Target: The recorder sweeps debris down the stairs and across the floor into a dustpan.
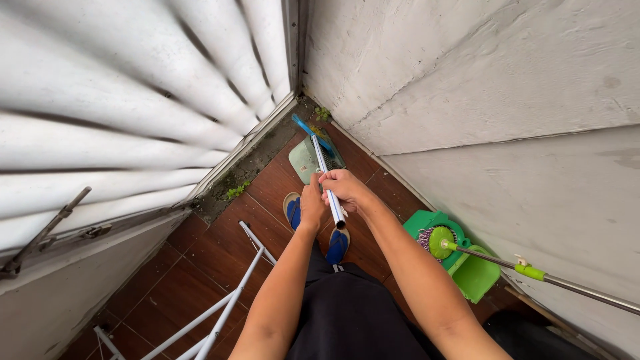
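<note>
Both my hands grip a white metal handle [328,181] that runs down to a blue brush head [313,131] beside a pale green dustpan [305,159] in the corner of the floor. My right hand [344,187] wraps the pole near its top end. Just to its left, my left hand [311,205] holds the same pole. Below my hands my feet stand in blue sandals [292,210] on dark red-brown tiles [200,267].
A green mop bucket [467,267] with a green-headed spin mop [441,241] leans against the white wall at right. A white metal rack frame [227,303] stands at lower left. A white corrugated metal door [133,100] closes the left side. Small weeds [235,191] grow along its base.
</note>
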